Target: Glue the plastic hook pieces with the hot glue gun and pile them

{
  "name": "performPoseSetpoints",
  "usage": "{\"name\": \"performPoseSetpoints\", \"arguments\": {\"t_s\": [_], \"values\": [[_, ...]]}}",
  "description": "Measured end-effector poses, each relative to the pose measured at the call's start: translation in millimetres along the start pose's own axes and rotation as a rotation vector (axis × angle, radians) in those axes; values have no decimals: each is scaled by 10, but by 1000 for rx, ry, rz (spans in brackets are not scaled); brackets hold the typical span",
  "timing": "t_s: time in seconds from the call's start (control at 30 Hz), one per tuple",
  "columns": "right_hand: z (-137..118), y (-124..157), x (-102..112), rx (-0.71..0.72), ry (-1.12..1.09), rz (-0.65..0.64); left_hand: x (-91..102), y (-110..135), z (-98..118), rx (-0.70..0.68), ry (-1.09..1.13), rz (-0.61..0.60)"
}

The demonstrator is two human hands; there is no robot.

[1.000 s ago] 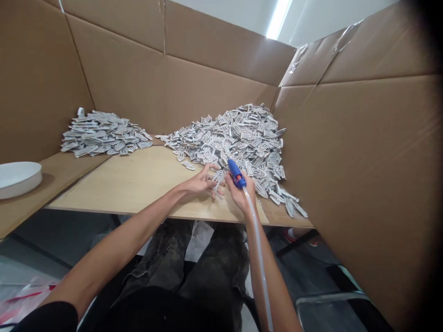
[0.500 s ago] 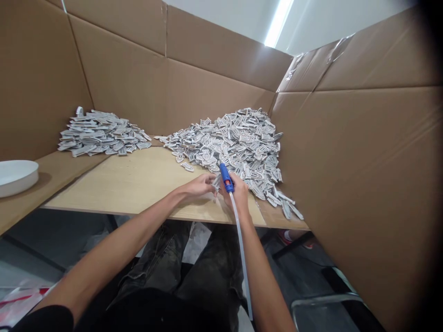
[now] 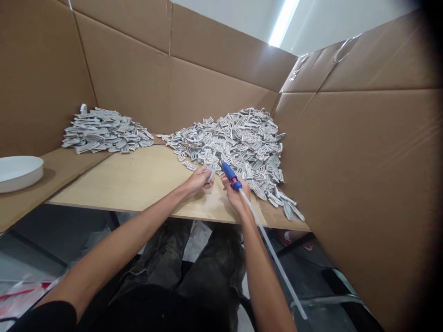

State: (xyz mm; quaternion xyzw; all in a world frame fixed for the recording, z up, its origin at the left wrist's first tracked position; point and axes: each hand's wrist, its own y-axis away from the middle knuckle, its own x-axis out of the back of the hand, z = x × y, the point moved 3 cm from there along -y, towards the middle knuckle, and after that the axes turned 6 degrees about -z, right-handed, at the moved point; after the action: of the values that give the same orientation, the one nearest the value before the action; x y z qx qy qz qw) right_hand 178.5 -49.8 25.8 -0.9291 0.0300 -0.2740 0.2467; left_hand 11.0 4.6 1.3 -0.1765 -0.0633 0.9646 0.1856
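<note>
My left hand (image 3: 197,180) pinches a small grey plastic piece (image 3: 209,172) just above the wooden tabletop (image 3: 138,180). My right hand (image 3: 236,195) is closed round a blue-handled tool (image 3: 230,176) with a clear hose (image 3: 273,253) trailing back past my arm. The tool's tip points at the grey piece. Both hands are at the near edge of a big heap of grey plastic pieces (image 3: 238,143).
A second, smaller pile of grey pieces (image 3: 104,133) lies at the back left. A white bowl (image 3: 19,171) sits on the cardboard-covered ledge at far left. Tall cardboard walls (image 3: 363,175) enclose the table on the left, back and right. My legs are under the table edge.
My left hand has lifted the grey piece slightly and turned it. The blue tool has tilted and its hose has swung out to the right.
</note>
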Motion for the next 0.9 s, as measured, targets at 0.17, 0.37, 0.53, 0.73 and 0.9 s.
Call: {"name": "performPoseSetpoints", "arguments": {"t_s": [0.17, 0.37, 0.53, 0.73, 0.9], "values": [[51, 4, -21, -26, -3, 28, -15, 1, 3, 13, 33, -8], [133, 6, -55, -118, -146, -55, -50, -34, 59, 7, 122, -72], [187, 16, -86, -165, -289, -107, -11, -47, 67, 10, 120, -61], [204, 17, -107, -174, -290, -129, -11, -29, 99, -9, 114, -57], [171, 25, -95, -173, -301, -125, -44, 19, 134, -39, 96, -56]]}}
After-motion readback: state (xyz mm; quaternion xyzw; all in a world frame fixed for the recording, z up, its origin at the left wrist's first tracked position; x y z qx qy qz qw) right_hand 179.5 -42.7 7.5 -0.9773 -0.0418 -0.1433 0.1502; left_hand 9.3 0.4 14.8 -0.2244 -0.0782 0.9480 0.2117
